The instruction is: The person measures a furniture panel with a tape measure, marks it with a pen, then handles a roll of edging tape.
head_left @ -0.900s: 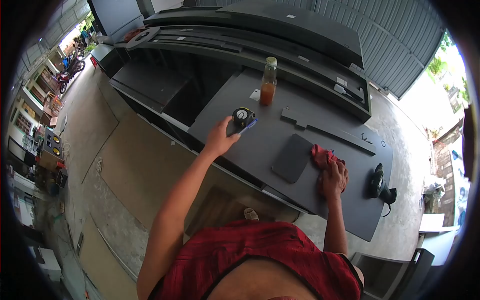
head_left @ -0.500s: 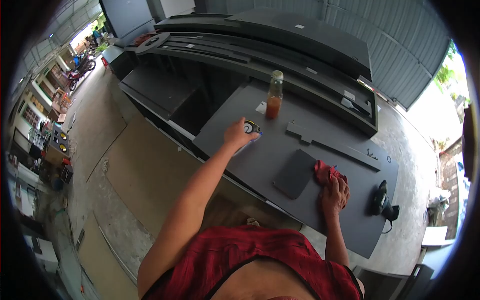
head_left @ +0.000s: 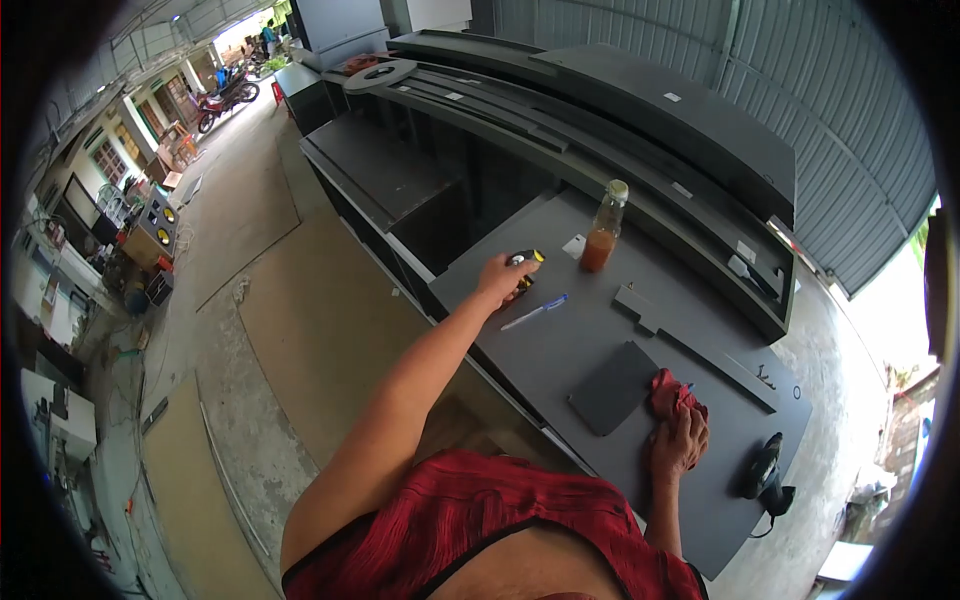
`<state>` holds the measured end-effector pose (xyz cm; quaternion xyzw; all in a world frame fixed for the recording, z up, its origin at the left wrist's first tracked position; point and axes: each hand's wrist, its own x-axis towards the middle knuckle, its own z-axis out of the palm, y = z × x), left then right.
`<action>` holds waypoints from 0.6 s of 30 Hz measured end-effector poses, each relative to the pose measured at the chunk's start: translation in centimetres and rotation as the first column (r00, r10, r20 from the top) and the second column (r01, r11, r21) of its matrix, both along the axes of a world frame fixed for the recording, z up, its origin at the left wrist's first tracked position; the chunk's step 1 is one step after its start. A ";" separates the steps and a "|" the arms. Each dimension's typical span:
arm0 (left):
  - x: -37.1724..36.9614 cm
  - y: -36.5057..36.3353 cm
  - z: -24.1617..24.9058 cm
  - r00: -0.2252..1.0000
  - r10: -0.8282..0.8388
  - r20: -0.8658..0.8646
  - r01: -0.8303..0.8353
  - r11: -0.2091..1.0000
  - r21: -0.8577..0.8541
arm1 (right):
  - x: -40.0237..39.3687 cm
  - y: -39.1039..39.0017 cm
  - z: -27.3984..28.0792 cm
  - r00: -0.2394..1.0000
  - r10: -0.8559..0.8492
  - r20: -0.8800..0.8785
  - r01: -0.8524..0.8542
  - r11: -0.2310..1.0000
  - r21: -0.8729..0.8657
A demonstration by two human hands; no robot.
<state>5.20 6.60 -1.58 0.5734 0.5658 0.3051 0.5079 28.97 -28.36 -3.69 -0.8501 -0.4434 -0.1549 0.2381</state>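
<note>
My left hand (head_left: 498,278) is closed around a black-and-yellow tape measure (head_left: 527,259) above the dark grey panel (head_left: 500,350). Just below that hand, a blue-capped pen (head_left: 536,311) lies on the panel. My right hand (head_left: 682,438) rests at the panel's right part, its fingers curled over a crumpled red cloth (head_left: 670,393). Beside the cloth is a small dark rectangular board (head_left: 612,388). A glass bottle of orange-brown liquid (head_left: 600,240) stands upright beyond my left hand.
A notched grey strip (head_left: 700,355) lies across the panel, with small metal pieces (head_left: 765,375) near its end. At the right edge sits a black power tool (head_left: 765,475). Long dark cabinet parts (head_left: 680,130) stretch behind, and a brush (head_left: 745,268) lies in one frame.
My left hand has lifted the tape measure off the panel, leaving the pen uncovered. My right hand stays on the red cloth. The whole view has shifted right and down.
</note>
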 end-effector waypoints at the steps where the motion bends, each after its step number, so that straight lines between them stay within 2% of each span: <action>1: -0.7 -0.3 0.7 0.996 0.035 0.085 -0.029 0.997 -0.070 | 0.0 0.0 0.0 1.000 0.005 -0.010 -0.005 1.000 0.003; 5: -3.8 -0.7 1.8 0.858 0.112 0.502 -0.001 0.976 -0.217 | 0.1 -0.1 -0.1 1.000 0.022 -0.013 -0.022 1.000 0.005; 8: -6.9 -1.7 3.5 0.730 0.187 0.657 0.040 0.948 -0.314 | 0.2 -0.1 -0.2 1.000 0.028 -0.014 -0.028 1.000 -0.004; 9: -7.9 -2.1 3.9 0.684 0.271 0.677 0.007 0.926 -0.378 | 0.2 -0.1 -0.2 0.999 0.038 -0.016 -0.038 0.999 -0.009; 11: -10.0 -3.8 5.4 0.629 0.303 0.717 -0.021 0.928 -0.373 | 0.4 -0.1 0.0 0.998 0.060 -0.014 -0.061 0.998 -0.020; 15: -14.4 -6.8 6.9 0.491 0.313 0.813 -0.005 0.934 -0.356 | 1.3 0.0 1.6 0.983 0.082 -0.166 -0.111 0.978 -0.175; 17: -16.5 -7.9 6.6 0.396 0.219 0.892 0.051 0.964 -0.260 | 1.6 -0.1 4.4 0.952 0.090 -0.291 -0.177 0.941 -0.289; 18: -17.5 -8.5 6.3 0.346 0.172 0.922 0.078 0.974 -0.211 | 1.5 0.2 6.1 0.953 0.073 -0.294 -0.173 0.928 -0.329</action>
